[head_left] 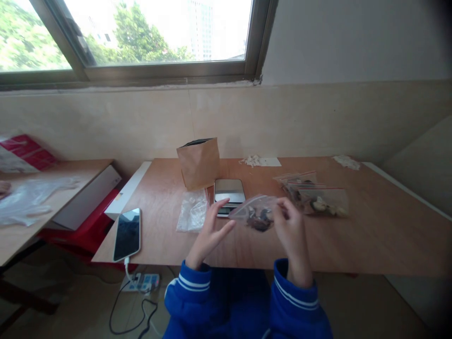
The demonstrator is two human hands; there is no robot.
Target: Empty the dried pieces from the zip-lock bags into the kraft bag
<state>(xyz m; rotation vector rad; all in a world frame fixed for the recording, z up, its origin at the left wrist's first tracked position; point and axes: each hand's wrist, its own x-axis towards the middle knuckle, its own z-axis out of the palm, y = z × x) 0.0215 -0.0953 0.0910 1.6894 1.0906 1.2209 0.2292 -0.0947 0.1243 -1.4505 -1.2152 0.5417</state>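
Observation:
My right hand [290,223] pinches the right end of a clear zip-lock bag [259,215], which hangs above the table with dark dried pieces inside. Beside the bag's left corner, my left hand [212,230] is open, thumb and fingers spread apart. Behind the bag stands a small digital kitchen scale [229,188] with a shiny plate, its display partly hidden. A stack of empty clear plastic bags [191,212] lies left of the scale. An upright brown paper pouch [199,165] with an open top stands behind them.
Several filled zip-lock bags [326,201] lie at the right. White scraps [254,161] and a whitish heap [346,162] lie along the back. A phone [127,234] with a charging cable rests at the front left, above a power strip [141,282]. Another table [88,176] stands left.

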